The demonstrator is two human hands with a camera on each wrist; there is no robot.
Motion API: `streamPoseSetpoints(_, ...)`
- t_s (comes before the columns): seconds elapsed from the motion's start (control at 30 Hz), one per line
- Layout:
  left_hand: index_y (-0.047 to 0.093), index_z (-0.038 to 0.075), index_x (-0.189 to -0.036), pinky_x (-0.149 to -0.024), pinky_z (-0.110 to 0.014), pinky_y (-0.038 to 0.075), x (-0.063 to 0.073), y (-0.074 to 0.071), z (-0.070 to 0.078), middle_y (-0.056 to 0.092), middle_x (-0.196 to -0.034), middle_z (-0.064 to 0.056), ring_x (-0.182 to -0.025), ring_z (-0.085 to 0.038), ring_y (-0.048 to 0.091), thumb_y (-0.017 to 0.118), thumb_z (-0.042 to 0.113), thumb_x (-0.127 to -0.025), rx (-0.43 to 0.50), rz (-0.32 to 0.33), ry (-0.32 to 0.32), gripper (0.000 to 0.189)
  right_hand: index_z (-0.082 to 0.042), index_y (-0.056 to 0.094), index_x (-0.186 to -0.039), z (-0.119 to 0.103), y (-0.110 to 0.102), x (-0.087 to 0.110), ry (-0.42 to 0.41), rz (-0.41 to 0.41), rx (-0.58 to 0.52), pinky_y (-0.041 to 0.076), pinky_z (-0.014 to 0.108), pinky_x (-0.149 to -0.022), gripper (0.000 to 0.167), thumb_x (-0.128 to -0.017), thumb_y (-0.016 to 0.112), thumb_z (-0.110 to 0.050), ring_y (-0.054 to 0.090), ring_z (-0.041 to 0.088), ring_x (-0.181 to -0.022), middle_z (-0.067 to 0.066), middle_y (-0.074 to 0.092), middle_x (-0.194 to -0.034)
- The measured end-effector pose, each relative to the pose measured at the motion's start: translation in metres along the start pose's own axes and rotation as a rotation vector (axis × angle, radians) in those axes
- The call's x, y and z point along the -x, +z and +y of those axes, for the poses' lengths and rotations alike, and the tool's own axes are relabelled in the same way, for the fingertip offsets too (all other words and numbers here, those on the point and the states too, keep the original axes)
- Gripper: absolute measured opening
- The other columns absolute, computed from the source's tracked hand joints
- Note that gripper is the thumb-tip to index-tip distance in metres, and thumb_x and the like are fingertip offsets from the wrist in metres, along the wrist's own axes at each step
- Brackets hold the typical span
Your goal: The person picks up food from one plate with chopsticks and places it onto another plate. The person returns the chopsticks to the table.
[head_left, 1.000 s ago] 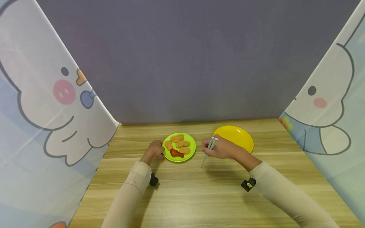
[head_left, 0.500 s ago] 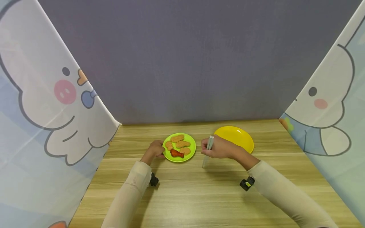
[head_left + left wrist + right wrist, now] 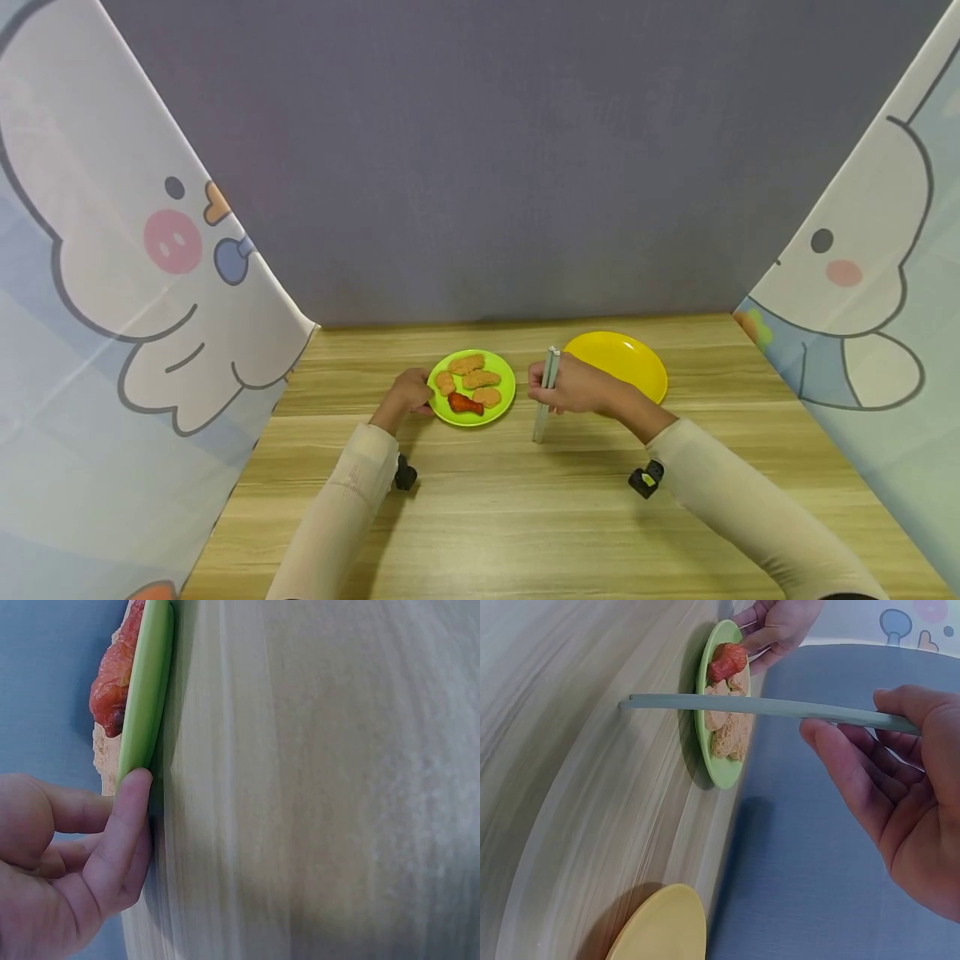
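With its thumb and fingers, my left hand pinches the left rim of a round green plate. On that plate lie a red drumstick and several pieces of breaded chicken. To the right of the plate, my right hand holds a pair of pale grey-green chopsticks. They stand nearly upright, tips pointing down toward the table and lying together. Nothing is between them. Behind the right hand sits a yellow plate, partly hidden by the hand and wrist.
The wooden table runs back to a grey panel. Cartoon-printed sheets stand along both sides. Each wrist carries a small black device.
The chopsticks, crossed apart at the top one second ago, have come together and turned more upright in my right hand. My left hand and both plates stay put.
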State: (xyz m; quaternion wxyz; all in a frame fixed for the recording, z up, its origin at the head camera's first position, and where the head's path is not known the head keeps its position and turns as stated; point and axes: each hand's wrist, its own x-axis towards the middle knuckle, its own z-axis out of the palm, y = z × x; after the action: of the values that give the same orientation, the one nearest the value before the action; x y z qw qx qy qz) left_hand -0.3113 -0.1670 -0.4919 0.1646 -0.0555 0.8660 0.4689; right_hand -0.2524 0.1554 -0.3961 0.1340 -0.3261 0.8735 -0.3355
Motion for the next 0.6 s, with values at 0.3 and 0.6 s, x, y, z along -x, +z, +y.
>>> streamPoseSetpoints(0.3, 0.056, -0.007, -0.138, -0.067, -0.033, 0.067, 0.000, 0.000, 0.001, 0.065, -0.115, -0.026, -0.081, -0.025, 0.072, 0.051, -0.011, -0.091, -0.004, -0.013, -0.003, 0.047, -0.012, 0.062, -0.084, 0.003, -0.002, -0.002, -0.037, 0.066, -0.032, 0.061, 0.027, -0.051, 0.017, -0.101, 0.063, -0.015, 0.069, 0.018, -0.061, 0.005, 0.062, -0.069)
streamPoseSetpoints(0.6, 0.056, -0.006, -0.138, -0.066, -0.031, 0.067, 0.000, -0.001, 0.002, 0.066, -0.114, -0.024, -0.081, -0.024, 0.072, 0.051, -0.011, -0.092, -0.016, -0.013, -0.018, 0.047, -0.004, 0.064, -0.091, 0.003, 0.003, -0.016, 0.024, 0.350, -0.248, 0.063, 0.035, -0.051, 0.018, -0.102, 0.061, -0.017, 0.070, 0.024, -0.061, 0.013, 0.068, -0.073)
